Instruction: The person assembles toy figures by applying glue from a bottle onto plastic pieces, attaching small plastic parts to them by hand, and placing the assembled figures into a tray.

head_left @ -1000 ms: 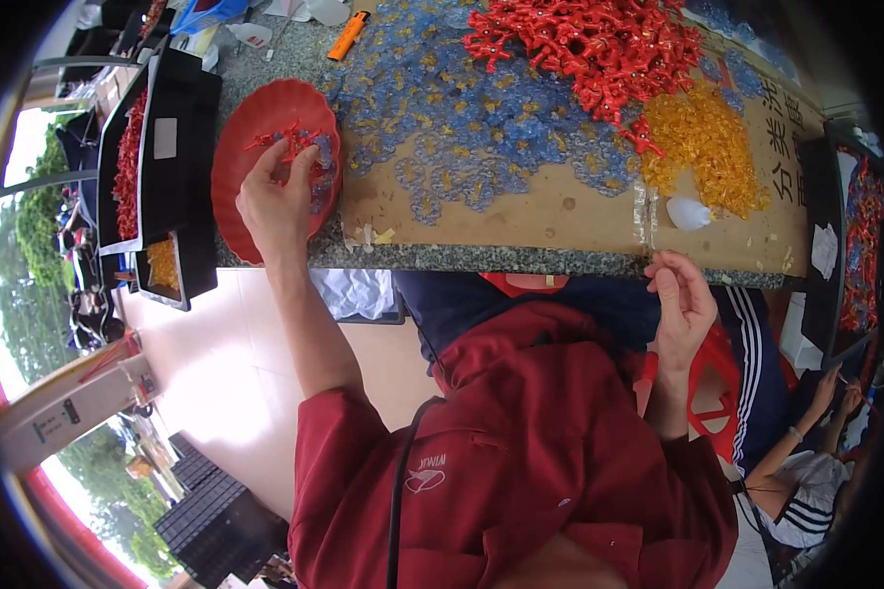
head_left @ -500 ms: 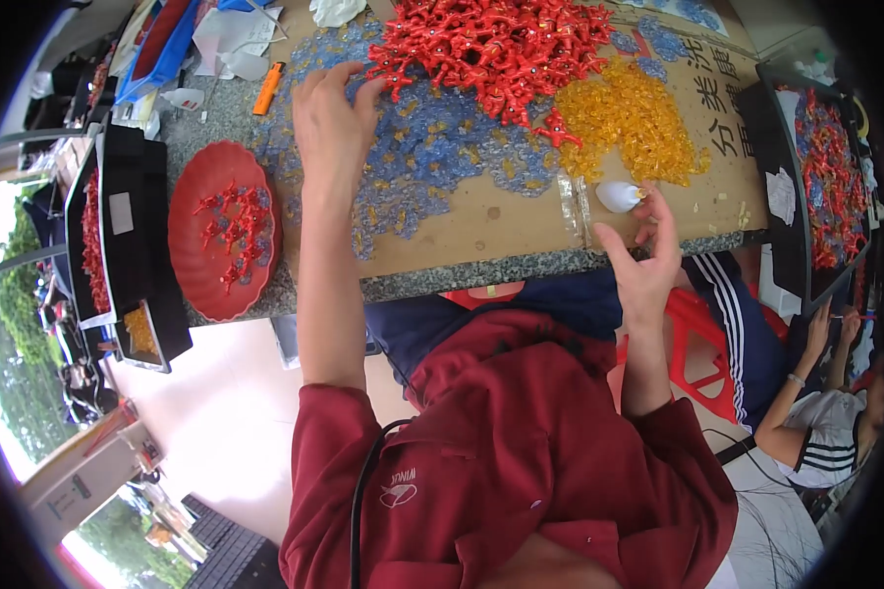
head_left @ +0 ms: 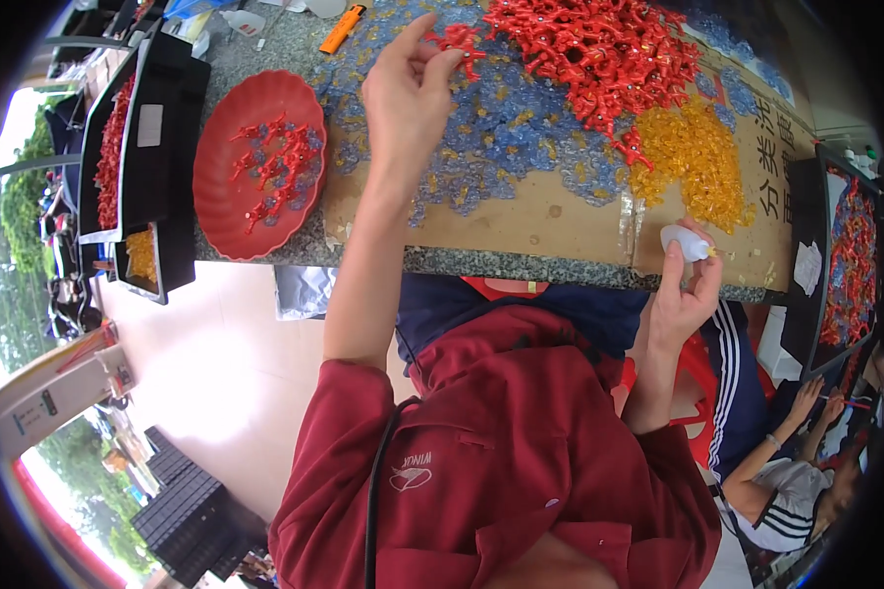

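Close to the near edge of the stone table point(head_left: 521, 265), on the right, the right hand point(head_left: 682, 306) has its thumb and fingers closed around a small white squeeze bottle point(head_left: 680, 239), which is tilted with its yellowish tip to the right. A brown cardboard sheet point(head_left: 521, 230) covers much of the table. On the left sits a red scalloped dish point(head_left: 224, 206) with red and blue plastic bits point(head_left: 283, 162) in it. Farther in, on the right, is a heap of yellow clear bits point(head_left: 692, 152), and blue clear bits point(head_left: 521, 147) spread across the middle. Over the far part of these, the left hand point(head_left: 403, 98) pinches a red plastic figure point(head_left: 462, 44) between thumb and finger. Just right of it is a big pile of red figures point(head_left: 599, 64). An orange tool point(head_left: 342, 29) lies far left.
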A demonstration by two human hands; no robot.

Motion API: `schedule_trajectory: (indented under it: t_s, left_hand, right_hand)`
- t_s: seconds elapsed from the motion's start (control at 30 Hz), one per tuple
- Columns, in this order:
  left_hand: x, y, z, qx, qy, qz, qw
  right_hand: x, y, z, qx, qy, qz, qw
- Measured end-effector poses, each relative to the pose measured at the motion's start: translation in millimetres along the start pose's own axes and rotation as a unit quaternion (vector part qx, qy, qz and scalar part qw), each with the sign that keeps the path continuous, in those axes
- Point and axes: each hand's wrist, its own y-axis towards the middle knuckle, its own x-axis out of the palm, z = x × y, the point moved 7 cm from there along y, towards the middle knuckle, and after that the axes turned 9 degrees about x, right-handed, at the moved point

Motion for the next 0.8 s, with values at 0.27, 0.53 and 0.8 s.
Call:
schedule_trajectory:
  t_s: [0.27,0.53,0.8]
  left_hand:
    - [30.7,-76.7,9.6,-0.213,-0.464,-0.087,0.856]
    - [71.6,-162.9,25.9,-0.343,-0.52,-0.142,0.769]
    - [73.6,-170.9,27.3,-0.291,-0.494,-0.152,0.805]
  right_hand:
    - [43.7,-15.0,-19.2,0.105,0.15,-0.102,0.978]
    - [81.8,-17.5,-40.0,0.114,0.245,-0.218,0.938]
    - [79.6,-20.3,-46.1,0.09,0.164,-0.333,0.924]
